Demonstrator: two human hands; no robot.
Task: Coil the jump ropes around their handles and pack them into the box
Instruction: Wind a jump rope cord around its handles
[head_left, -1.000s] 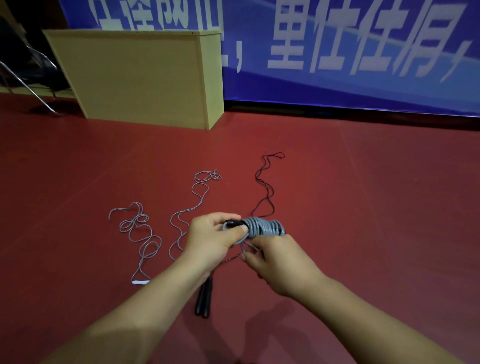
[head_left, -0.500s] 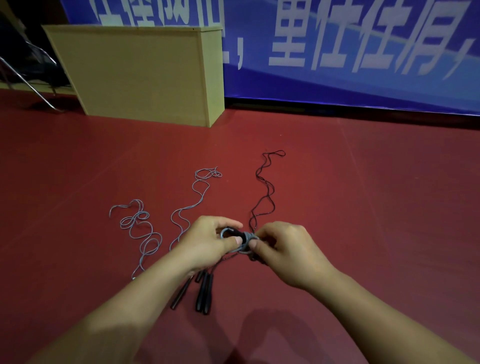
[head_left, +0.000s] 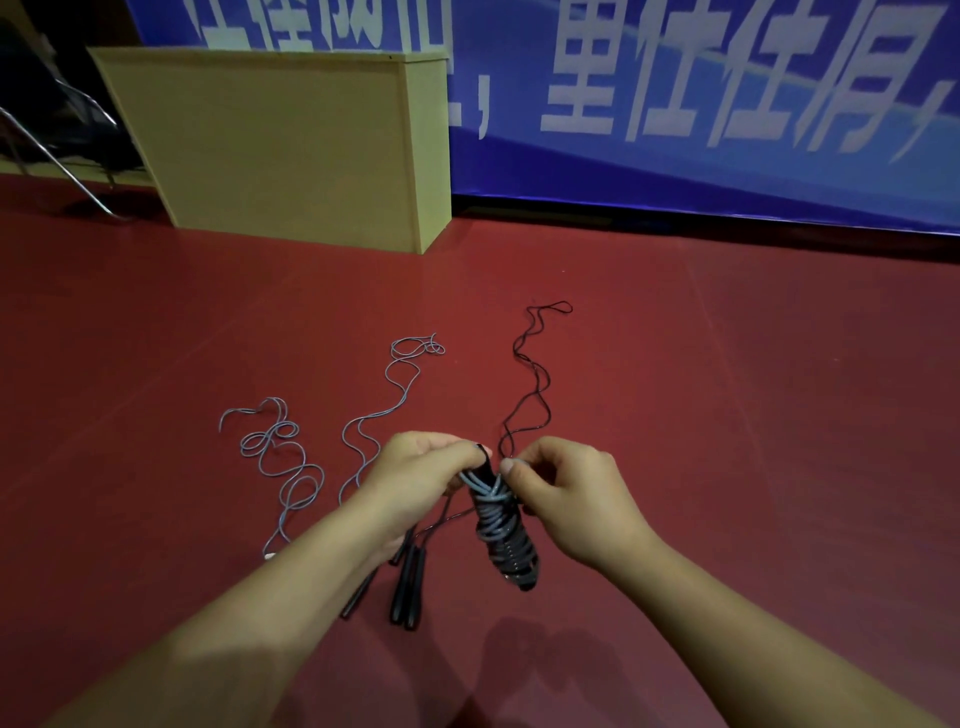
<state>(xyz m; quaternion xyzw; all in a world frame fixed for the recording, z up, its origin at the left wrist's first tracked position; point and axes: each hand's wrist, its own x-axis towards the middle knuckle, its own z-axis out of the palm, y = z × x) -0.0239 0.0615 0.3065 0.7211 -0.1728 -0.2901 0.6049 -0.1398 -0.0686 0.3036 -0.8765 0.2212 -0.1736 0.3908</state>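
Note:
A bundle of black handles wound with grey rope (head_left: 503, 535) hangs upright between my hands, above the red floor. My left hand (head_left: 421, 480) grips its top end. My right hand (head_left: 569, 491) pinches the grey rope near the top of the coil. Three loose ropes lie spread on the floor beyond: a grey rope (head_left: 280, 462) at the left, a second grey rope (head_left: 387, 410) in the middle, and a black rope (head_left: 535, 374) at the right. Their black handles (head_left: 408, 587) lie under my left forearm. The tan box (head_left: 291, 145) stands at the back left.
A blue banner with white characters (head_left: 675, 104) covers the back wall. Metal chair legs (head_left: 62, 166) stand at the far left beside the box. The red floor (head_left: 753, 415) stretches out to the right.
The coiled bundle has turned from lying sideways between my hands to hanging upright. My right hand has come up from under the coil to pinch the rope at its top.

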